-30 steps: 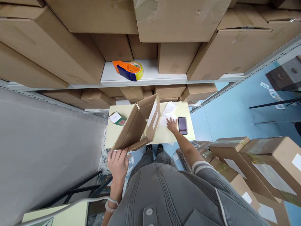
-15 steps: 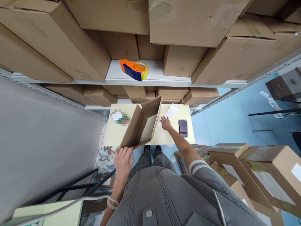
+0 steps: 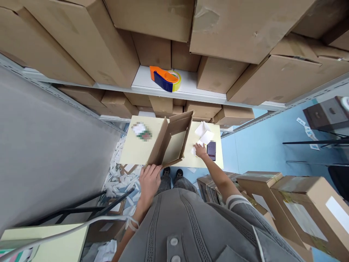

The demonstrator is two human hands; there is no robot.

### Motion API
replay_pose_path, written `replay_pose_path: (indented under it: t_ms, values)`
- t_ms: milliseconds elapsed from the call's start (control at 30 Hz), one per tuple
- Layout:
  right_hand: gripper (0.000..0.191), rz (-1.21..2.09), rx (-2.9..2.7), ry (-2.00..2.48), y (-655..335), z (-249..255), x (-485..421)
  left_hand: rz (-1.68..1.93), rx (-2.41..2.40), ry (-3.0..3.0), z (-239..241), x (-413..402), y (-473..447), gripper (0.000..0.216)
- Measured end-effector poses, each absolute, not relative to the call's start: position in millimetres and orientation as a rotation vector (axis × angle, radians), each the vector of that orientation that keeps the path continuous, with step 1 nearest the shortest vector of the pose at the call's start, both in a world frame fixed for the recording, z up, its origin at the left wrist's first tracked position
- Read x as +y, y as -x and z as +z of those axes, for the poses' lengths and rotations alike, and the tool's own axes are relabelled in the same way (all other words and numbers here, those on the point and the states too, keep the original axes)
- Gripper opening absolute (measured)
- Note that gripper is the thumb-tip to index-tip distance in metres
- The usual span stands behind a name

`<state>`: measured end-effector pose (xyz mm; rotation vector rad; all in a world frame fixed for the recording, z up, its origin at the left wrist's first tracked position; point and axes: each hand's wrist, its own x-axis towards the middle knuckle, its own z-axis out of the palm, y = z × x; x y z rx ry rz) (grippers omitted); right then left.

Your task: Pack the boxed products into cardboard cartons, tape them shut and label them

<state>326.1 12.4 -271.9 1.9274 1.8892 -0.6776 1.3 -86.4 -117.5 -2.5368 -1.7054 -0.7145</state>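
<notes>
An open cardboard box (image 3: 172,140) lies tilted on a pale yellow table (image 3: 136,153). My left hand (image 3: 149,180) grips the box's near corner at the table's front edge. My right hand (image 3: 201,150) rests on white paper slips (image 3: 204,133) to the right of the box, fingers curled over one slip. A dark phone (image 3: 211,150) lies just right of that hand.
An orange and blue tape dispenser (image 3: 165,78) sits on the white shelf above, between stacked cartons. A small blurred packet (image 3: 141,131) lies at the table's left. Taped cartons (image 3: 286,203) stand on the blue floor at right. Paper scraps litter the floor at left.
My right hand moved from beside the box back toward the phone, onto the slips. My left hand stayed on the box corner while the box shifted and the view drifted.
</notes>
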Motion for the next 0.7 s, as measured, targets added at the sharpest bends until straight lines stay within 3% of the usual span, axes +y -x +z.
replay_pose_path:
  t_ms: [167, 400, 567, 700]
  values:
    - [0.054, -0.73, 1.961, -2.061, -310, -242, -10, -0.755, -1.749, 2.548, -116, -82, -8, 0.02]
    - [0.051, -1.288, 2.484, -2.583, -273, -163, -54, -0.792, -1.775, 2.651, -120, -72, 8, 0.022]
    - [0.049, -1.17, 2.766, -2.483, -243, -99, -69, -0.834, -1.763, 2.678, -124, -68, 15, 0.02]
    - [0.048, -0.938, 2.793, -2.259, -220, -83, -77, -0.848, -1.717, 2.694, -122, -65, 18, 0.019]
